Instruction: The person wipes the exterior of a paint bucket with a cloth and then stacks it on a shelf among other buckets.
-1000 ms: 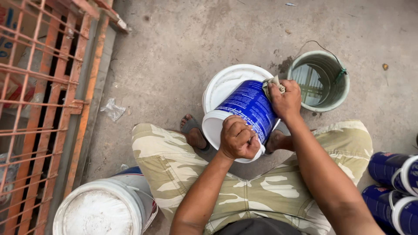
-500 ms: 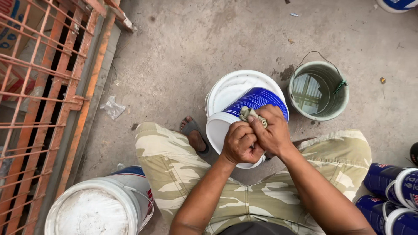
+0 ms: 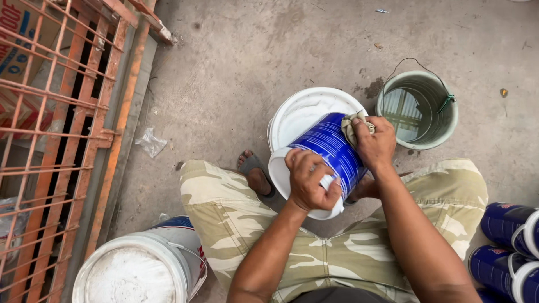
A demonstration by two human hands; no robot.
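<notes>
Two hands work one blue pail (image 3: 328, 151), tilted on its side over the person's lap just below frame centre. Left hand (image 3: 309, 182) is clamped over the pail's near rim at about 6 o'clock of it, fingers curled tight. Right hand (image 3: 375, 143) is closed on a crumpled rag (image 3: 352, 124) and presses it to the pail's wall at 2 o'clock. Behind the pail, touching or just under it, lies a white lid (image 3: 297, 112) — or a second white pail seen from above; which cannot be told. At 2 o'clock of the scene stands a green bucket (image 3: 418, 109) holding water, close to the right hand. At 7 o'clock sits a white tub (image 3: 135, 269), and at 4 o'clock blue cans (image 3: 505, 241) lie stacked on the concrete. An orange gate (image 3: 56, 123) fills the 9 o'clock side.

Risk, judged from this pose: the pail is steadied by one grip only, so a hard push of the rag could roll it off the lap — and a wide sweep of the right elbow or wrist could knock the bucket and spill its water.
</notes>
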